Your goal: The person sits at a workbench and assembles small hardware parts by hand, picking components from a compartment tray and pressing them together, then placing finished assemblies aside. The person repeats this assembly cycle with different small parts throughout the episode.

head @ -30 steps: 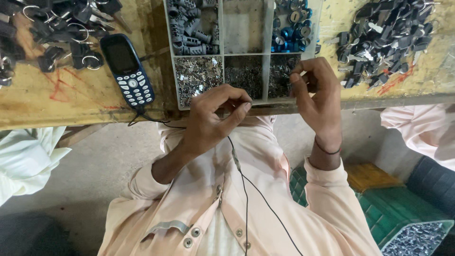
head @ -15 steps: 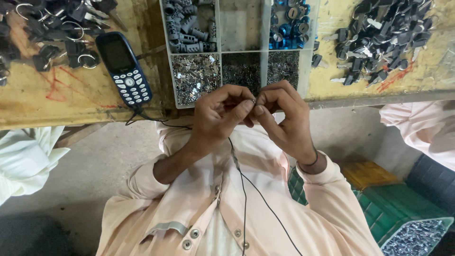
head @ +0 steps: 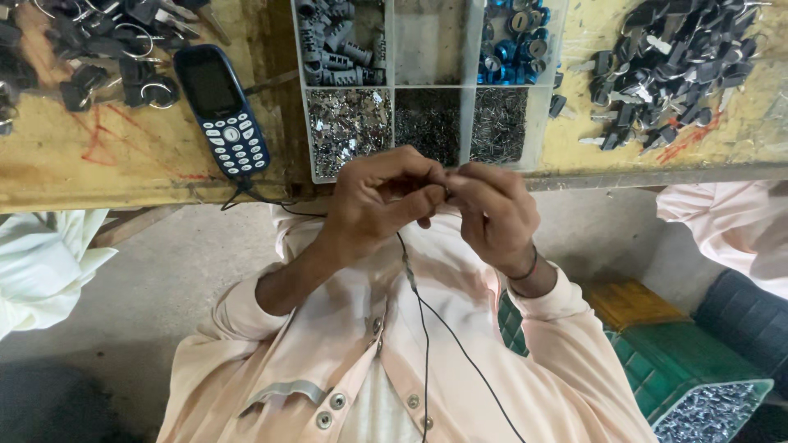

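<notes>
The yellow workbench (head: 107, 164) ran across the top of the view, scuffed and marked with red lines. On it, at the near edge in the middle, sat the clear compartment tray (head: 427, 86): grey ribbed parts (head: 336, 45) in its far left cell, blue rings (head: 513, 33) in the far right, shiny metal bits (head: 349, 123) in the near left, dark fine pins (head: 464, 123) in the two near cells beside them. Toward the bench's right end lay a heap of black key heads (head: 677, 61), toward the left far corner another pile with key rings (head: 90, 49). A blue keypad phone (head: 223, 111) lay tilted just left of the tray, close to the near edge, with a black cable (head: 423, 328) trailing off the edge and down over the pale shirt.

Below the tray's near rim, off the bench, the left hand (head: 382, 201) and right hand (head: 492, 209) met fingertip to fingertip. Both were pinched on a small dark part (head: 444, 190) between them, too tiny to make out. At the lower right stood a green crate (head: 681, 369) holding small metal pieces.
</notes>
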